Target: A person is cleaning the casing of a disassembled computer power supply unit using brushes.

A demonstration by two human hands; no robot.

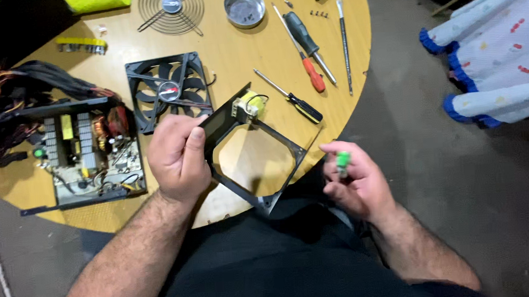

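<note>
Gripping the black metal cover panel [259, 161] by its left edge, the left hand [177, 158] holds it tilted above the near rim of the round wooden table [233, 57]; a small yellow component [249, 104] remains attached at its top corner. The right hand [357, 182] is clenched around a small green-tipped tool [343, 161]. Judged status: case opened, black fan [170, 90] and wire grille [171, 9] removed, circuit board [88, 151] exposed. 3 screwdrivers [306, 40] and 1 metal dish [245, 8] lie beyond.
</note>
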